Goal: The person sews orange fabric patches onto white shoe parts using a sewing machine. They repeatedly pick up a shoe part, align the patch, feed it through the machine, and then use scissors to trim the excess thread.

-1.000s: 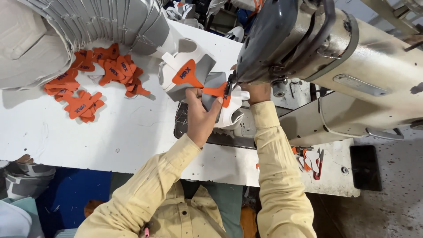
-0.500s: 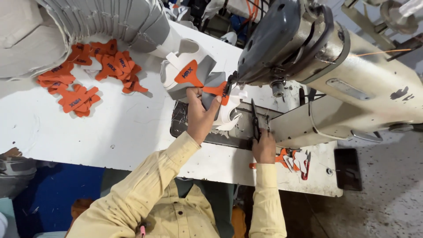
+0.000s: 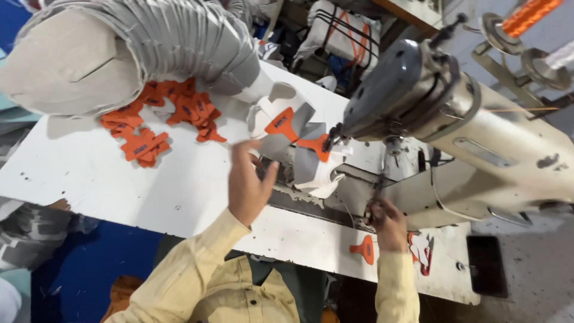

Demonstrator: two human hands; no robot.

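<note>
A white, grey and orange fabric piece (image 3: 299, 140) lies under the needle end of a beige sewing machine (image 3: 478, 143). My left hand (image 3: 248, 185) hovers just left of it, fingers spread, with the fingertips near its grey flap and nothing in its grasp. My right hand (image 3: 385, 221) rests at the front of the machine bed, with its fingers curled around a thin dark tool (image 3: 378, 191). Both sleeves are pale yellow.
A long curved stack of grey pieces (image 3: 179, 36) lies along the back left of the white table (image 3: 119, 179). Loose orange tabs (image 3: 161, 119) lie beside it. One orange tab (image 3: 365, 248) lies at the table's front edge. An orange thread spool (image 3: 529, 12) stands top right.
My right hand came down from the needle area to the front of the machine bed. My left hand drew back left off the fabric piece and its fingers spread.
</note>
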